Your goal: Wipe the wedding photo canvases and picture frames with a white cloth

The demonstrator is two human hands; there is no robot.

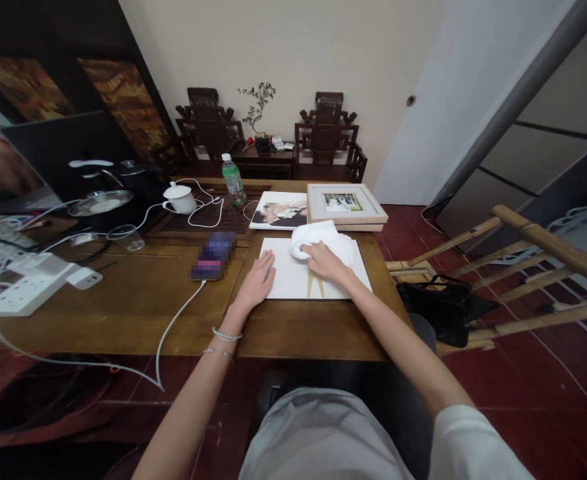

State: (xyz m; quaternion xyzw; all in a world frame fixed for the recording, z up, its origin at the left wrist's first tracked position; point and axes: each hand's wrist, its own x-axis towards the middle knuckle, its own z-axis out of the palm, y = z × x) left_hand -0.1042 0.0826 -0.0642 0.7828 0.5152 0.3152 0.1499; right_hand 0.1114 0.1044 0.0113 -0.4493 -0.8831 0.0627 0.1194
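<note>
A flat white board (286,283) lies on the wooden table, close to its front edge. On its left edge rests my left hand (258,280), fingers stretched out and holding nothing. My right hand (326,261) grips a bunched white cloth (318,237) that covers the upper right part of the board. Below that hand, a gold-coloured V shape (316,287) shows on the board's surface; its upper end is hidden by the hand and cloth.
Behind the board lie a photo print (278,212) and stacked picture frames (346,203). Leftward are a charging phone (211,257), a green bottle (232,179), a lidded white cup (179,199), a clear cup (126,238) and a power strip (33,287). A bamboo chair (518,267) stands right.
</note>
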